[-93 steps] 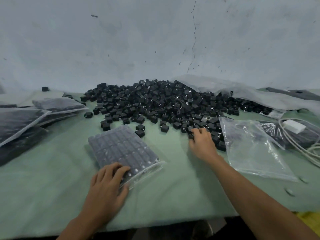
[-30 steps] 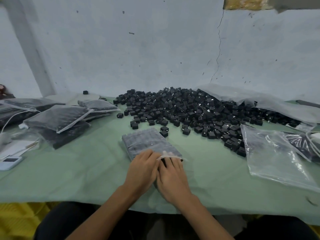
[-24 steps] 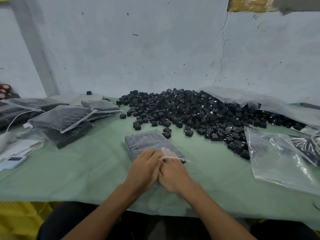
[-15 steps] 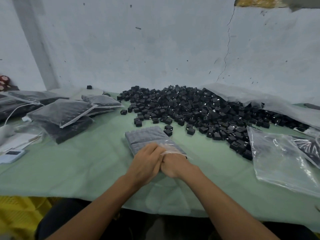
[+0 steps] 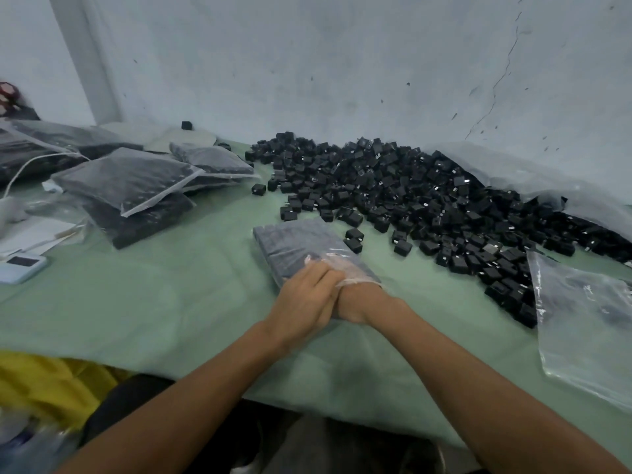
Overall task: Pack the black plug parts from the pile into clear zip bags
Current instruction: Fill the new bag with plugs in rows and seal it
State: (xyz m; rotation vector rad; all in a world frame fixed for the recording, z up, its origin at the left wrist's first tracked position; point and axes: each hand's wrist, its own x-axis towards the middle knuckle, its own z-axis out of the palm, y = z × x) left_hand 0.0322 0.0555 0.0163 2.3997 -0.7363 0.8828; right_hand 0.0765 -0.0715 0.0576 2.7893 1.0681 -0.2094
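Black plug parts [image 5: 427,193] lie heaped along the far edge of the green-covered table [image 5: 171,302], the heap spreading toward the right edge, with a few strays on its near side. A clear plastic sheet [image 5: 533,172] lies behind the heap at the far right. Filled zip bags [image 5: 126,179] are stacked near the far left corner. An empty zip bag [image 5: 581,319] lies flat by the right edge, touching the heap's near end. Bare cloth runs along the near edge and between the left stack and the middle. A packed zip bag [image 5: 290,241] lies mid-table, just near of the strays. The left hand [image 5: 304,299] rests on its near end with fingers laid flat. The right hand [image 5: 355,302] is just beside it, touching, its fingers under the clear film of the bag's mouth; whether they pinch it cannot be told.
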